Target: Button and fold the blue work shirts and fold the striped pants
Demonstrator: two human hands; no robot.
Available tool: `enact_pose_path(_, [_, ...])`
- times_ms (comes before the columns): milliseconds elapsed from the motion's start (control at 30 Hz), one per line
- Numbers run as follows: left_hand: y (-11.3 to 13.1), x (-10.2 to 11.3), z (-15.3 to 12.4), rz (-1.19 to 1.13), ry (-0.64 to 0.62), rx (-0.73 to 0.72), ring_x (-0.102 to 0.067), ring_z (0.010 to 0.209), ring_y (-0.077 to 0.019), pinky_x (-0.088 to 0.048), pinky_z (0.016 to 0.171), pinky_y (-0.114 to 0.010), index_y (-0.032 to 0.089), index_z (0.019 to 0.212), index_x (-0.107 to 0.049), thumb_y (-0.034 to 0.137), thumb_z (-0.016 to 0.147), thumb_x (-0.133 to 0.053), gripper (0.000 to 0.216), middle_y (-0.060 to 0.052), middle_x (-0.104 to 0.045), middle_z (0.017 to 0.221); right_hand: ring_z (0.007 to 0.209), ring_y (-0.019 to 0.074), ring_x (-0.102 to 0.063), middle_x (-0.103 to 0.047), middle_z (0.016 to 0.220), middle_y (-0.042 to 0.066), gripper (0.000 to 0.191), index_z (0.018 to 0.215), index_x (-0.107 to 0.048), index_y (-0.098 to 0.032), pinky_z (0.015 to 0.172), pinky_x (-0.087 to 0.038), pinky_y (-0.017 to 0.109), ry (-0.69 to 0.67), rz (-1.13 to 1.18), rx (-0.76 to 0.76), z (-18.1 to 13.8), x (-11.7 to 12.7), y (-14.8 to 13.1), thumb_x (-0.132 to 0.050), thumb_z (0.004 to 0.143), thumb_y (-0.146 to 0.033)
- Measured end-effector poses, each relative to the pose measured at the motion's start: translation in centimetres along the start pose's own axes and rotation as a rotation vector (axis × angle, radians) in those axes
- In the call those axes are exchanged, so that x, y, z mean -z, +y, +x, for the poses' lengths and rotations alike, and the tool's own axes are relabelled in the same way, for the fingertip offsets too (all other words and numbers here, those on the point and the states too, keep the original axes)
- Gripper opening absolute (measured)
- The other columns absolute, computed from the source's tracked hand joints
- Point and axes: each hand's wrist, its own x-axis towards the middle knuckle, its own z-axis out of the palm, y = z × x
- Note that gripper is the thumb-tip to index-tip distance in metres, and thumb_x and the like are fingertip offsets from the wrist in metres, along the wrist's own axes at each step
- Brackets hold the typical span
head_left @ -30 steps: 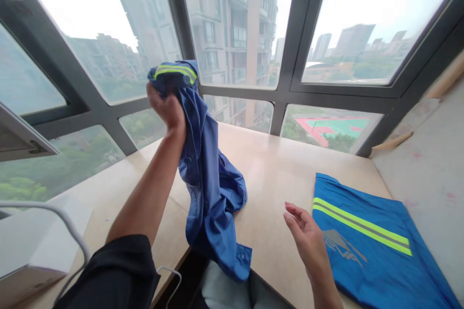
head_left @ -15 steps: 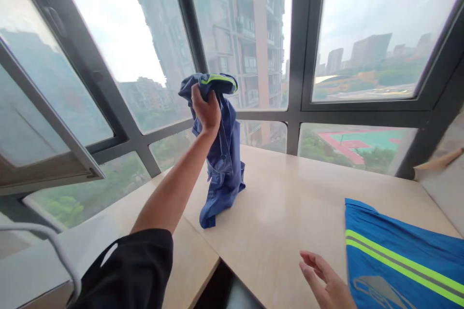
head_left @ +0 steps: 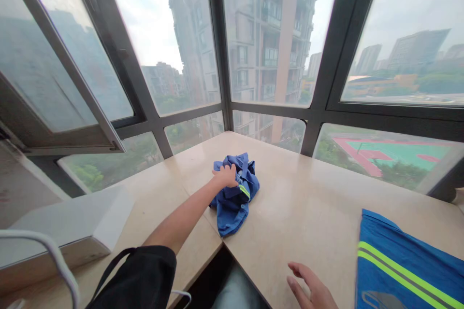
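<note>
A blue work garment with a yellow-green stripe lies crumpled on the pale counter, near the corner where the windows meet. My left hand rests on top of the heap with its fingers spread over the cloth. At the lower edge of the view my right hand hovers over the counter, thumb and fingers apart and nothing between them. To its right a flat blue cloth piece with yellow-green and grey bands is laid out, partly outside the view.
The pale counter runs along the windows and has a dark gap at its front. On the left are a white box-like object, a white curved tube and a window sash tilted inward.
My left hand has lowered the garment from in front of the window onto the counter, where it has slumped into a heap, and its fingers have spread. The view has turned slightly left.
</note>
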Motion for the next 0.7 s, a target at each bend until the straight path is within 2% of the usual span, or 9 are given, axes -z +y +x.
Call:
enact_pose_path(100, [2.6,-2.2,-0.3,0.082,0.140,-0.106,-0.014,0.150,-0.0404,-0.014,0.110,-0.075,0.014,0.155,-0.023,0.022,0.085,-0.054,0.077,-0.023,-0.019,0.163,0.112,0.0292,-0.068,-0.073,0.117,0.014,0.053,0.110,-0.073,-0.016,0.100,-0.053,0.037,-0.025,-0.051,0.010,-0.5,-0.4,-0.1,-0.052,0.080,-0.054])
enact_pose_path(200, [6.5,-3.9,-1.6,0.047,0.225,-0.279,-0.010,0.151,-0.0383,-0.014,0.114,-0.070,0.010,0.154,-0.024,0.019,0.085,-0.050,0.075,-0.023,-0.018,0.163,0.116,0.0288,-0.066,-0.071,0.120,0.014,0.050,0.114,-0.070,-0.016,0.103,-0.051,0.039,0.017,-0.086,-0.016,-1.2,-0.3,-0.3,-0.050,0.085,-0.051])
enact_pose_path(300, [10.9,-5.4,-3.6,-0.053,0.135,-0.460,-0.012,0.151,-0.0391,-0.018,0.115,-0.066,0.008,0.154,-0.024,0.027,0.087,-0.052,0.076,-0.025,-0.019,0.162,0.117,0.0274,-0.064,-0.071,0.120,0.013,0.043,0.113,-0.069,-0.018,0.104,-0.049,0.040,0.063,-0.096,-0.012,-2.1,0.6,-1.2,-0.049,0.089,-0.047])
enact_pose_path(433, [16.1,-8.3,-6.6,-0.184,-0.005,-0.666,-0.015,0.151,-0.0382,-0.020,0.118,-0.061,0.006,0.154,-0.023,0.032,0.089,-0.053,0.076,-0.025,-0.021,0.161,0.120,0.0258,-0.062,-0.069,0.124,0.011,0.035,0.113,-0.070,-0.022,0.107,-0.046,0.042,0.137,-0.115,0.010,-3.6,3.3,-2.2,-0.050,0.093,-0.042])
enact_pose_path(567, [19.9,-12.3,-8.9,-0.315,-0.065,-0.769,-0.027,0.147,-0.0377,-0.028,0.116,-0.057,0.003,0.149,-0.032,0.027,0.088,-0.052,0.069,-0.028,-0.033,0.156,0.119,0.0255,-0.062,-0.069,0.123,0.011,0.029,0.106,-0.071,-0.023,0.107,-0.046,0.044,0.362,-0.165,-0.006,-5.7,7.0,-1.1,-0.051,0.093,-0.040])
enact_pose_path(700, [23.4,-15.7,-11.4,-0.547,-0.019,-0.907,-0.040,0.142,-0.0332,-0.034,0.115,-0.052,0.006,0.145,-0.039,0.029,0.091,-0.050,0.060,-0.026,-0.045,0.148,0.122,0.0272,-0.059,-0.065,0.127,0.014,0.032,0.109,-0.069,-0.021,0.109,-0.044,0.048,0.700,-0.325,-0.067,-8.9,11.8,2.3,-0.052,0.092,-0.041])
